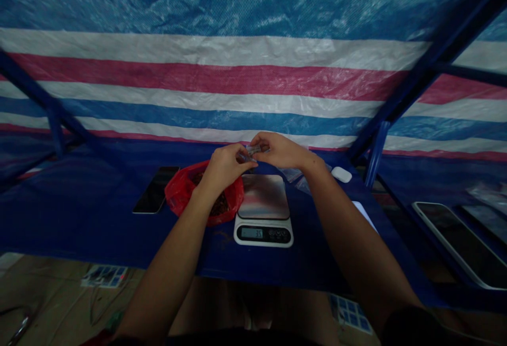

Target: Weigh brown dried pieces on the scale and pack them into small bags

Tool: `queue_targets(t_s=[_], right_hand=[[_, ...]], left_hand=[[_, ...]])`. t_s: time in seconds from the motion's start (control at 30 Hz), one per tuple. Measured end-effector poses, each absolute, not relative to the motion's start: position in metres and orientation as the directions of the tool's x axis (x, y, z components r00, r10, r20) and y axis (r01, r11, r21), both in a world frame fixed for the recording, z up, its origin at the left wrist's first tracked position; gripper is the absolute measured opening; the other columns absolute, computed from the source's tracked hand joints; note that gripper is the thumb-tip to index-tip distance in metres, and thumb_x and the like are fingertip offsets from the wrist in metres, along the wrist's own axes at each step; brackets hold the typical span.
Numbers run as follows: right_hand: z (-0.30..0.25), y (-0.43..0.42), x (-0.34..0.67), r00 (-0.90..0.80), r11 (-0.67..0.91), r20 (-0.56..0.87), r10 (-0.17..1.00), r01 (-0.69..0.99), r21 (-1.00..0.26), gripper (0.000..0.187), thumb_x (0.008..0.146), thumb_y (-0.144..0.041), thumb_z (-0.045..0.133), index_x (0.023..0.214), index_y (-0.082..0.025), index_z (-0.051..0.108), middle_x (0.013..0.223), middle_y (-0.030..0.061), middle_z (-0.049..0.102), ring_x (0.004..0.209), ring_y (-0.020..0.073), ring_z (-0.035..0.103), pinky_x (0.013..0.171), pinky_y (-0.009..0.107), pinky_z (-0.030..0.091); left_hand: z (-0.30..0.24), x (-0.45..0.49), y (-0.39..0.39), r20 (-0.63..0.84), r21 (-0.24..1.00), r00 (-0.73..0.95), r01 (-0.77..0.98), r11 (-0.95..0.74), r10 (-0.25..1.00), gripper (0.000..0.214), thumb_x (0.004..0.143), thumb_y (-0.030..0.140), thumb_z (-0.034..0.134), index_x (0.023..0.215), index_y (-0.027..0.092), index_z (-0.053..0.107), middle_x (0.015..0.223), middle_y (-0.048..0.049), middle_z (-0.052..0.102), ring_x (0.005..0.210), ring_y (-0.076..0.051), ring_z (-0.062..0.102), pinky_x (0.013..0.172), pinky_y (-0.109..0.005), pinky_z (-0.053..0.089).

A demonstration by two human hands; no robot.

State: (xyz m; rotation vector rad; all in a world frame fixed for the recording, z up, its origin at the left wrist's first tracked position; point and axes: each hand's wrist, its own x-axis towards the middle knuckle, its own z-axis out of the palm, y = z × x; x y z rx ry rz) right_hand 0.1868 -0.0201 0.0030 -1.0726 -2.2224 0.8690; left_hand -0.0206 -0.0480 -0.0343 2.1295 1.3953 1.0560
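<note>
The left hand (225, 167) and right hand (278, 150) pinch a small clear plastic packet (251, 150) between them, just above the far edge of a digital kitchen scale (263, 211), right of a red plastic bag (179, 190).

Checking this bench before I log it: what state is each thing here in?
Left hand: raised, pinching a small clear plastic item.
Right hand: raised, pinching the same item.
Red plastic bag: open, dark contents showing.
White digital kitchen scale: switched on, display lit.
Black smartphone: lying flat, screen dark.
White rounded earbud case: lying closed.
</note>
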Motion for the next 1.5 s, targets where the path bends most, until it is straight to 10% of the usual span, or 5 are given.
queue_targets(t_s=[0.37,0.8,1.1,1.3,1.5], right_hand=[[0.005,-0.021,0.180,-0.451,0.224,-0.018,0.892,0.477,-0.850,0.017,0.089,-0.010,0.068,0.105,-0.015,0.073,0.098,0.0095,0.082,0.077,0.0181,0.073,0.066,0.027,0.057],[0.014,-0.028,0.179,-0.399,0.441,0.206,0.894,0.695,-0.568,0.033,0.079,-0.013,0.078,0.112,-0.013,0.075,0.105,0.0105,0.079,0.091,0.0226,0.072,0.083,0.034,0.056],[0.014,-0.026,0.182,-0.425,0.542,0.337,0.840,0.640,-0.545,0.034,0.085,-0.015,0.073,0.118,-0.014,0.078,0.115,0.0131,0.081,0.099,0.0259,0.075,0.090,0.038,0.058],[0.014,-0.024,0.180,-0.383,0.474,0.282,0.879,0.658,-0.585,0.036,0.084,-0.016,0.074,0.120,-0.013,0.079,0.115,0.0138,0.082,0.095,0.0251,0.076,0.089,0.037,0.059],[0.009,-0.022,0.181,-0.356,0.441,0.267,0.896,0.637,-0.632,0.028,0.084,-0.019,0.075,0.111,-0.014,0.075,0.106,0.0120,0.080,0.089,0.0231,0.073,0.082,0.035,0.057]], left_hand=[[-0.039,-0.022,-0.043,0.369,0.622,0.272,0.638,-0.454,0.889,0.025,0.081,0.037,0.091,0.096,0.020,0.079,0.092,-0.0062,0.083,0.084,-0.024,0.077,0.078,-0.034,0.057],[-0.024,-0.024,-0.055,0.443,0.283,0.457,0.745,-0.604,0.771,0.020,0.103,0.022,0.060,0.106,0.020,0.080,0.115,-0.0096,0.075,0.101,-0.025,0.072,0.090,-0.037,0.057],[-0.044,-0.022,-0.041,0.613,0.511,0.345,0.512,-0.690,0.710,0.011,0.098,0.017,0.062,0.107,0.019,0.069,0.128,-0.0114,0.068,0.127,-0.024,0.064,0.115,-0.041,0.050],[-0.059,-0.008,-0.036,0.491,0.735,0.183,0.438,-0.518,0.852,0.085,0.080,0.025,0.089,0.153,0.017,0.045,0.141,-0.0168,0.069,0.131,-0.028,0.068,0.111,-0.043,0.055],[-0.064,-0.004,-0.034,0.446,0.783,0.108,0.434,-0.446,0.888,0.068,0.087,0.024,0.082,0.147,0.018,0.053,0.134,-0.0135,0.075,0.121,-0.024,0.074,0.107,-0.038,0.057]])
